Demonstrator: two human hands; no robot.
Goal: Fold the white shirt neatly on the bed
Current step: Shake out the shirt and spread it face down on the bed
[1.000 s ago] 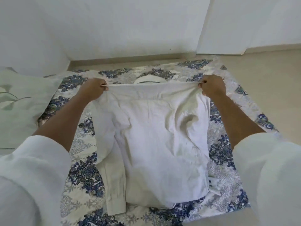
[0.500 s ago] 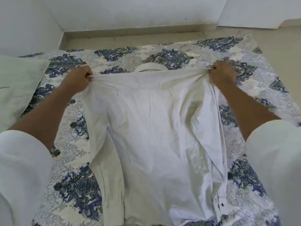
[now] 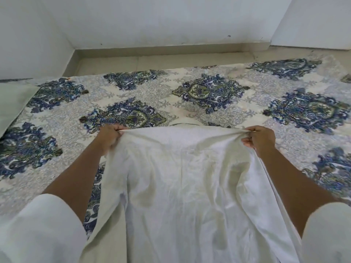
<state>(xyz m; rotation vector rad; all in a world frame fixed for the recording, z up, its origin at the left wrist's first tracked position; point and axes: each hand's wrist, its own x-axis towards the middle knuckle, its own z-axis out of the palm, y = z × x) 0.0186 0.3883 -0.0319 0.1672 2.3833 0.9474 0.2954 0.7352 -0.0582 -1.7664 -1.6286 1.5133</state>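
White shirt [image 3: 190, 186] held over the bed [image 3: 66, 133] by its top edge, cloth draping down toward the wearer and running out of frame below. Bed carries a cream spread with blue medallions. Pale green pillow [image 3: 11, 103] lies at its left edge. Left hand [image 3: 110, 136] pinches the shirt's left top corner, fingers curled into the fabric; right hand [image 3: 261, 137] pinches the right corner likewise. Edge stretched between them. Collar [image 3: 184, 124] peeks just behind its middle.

No legible text or labels.
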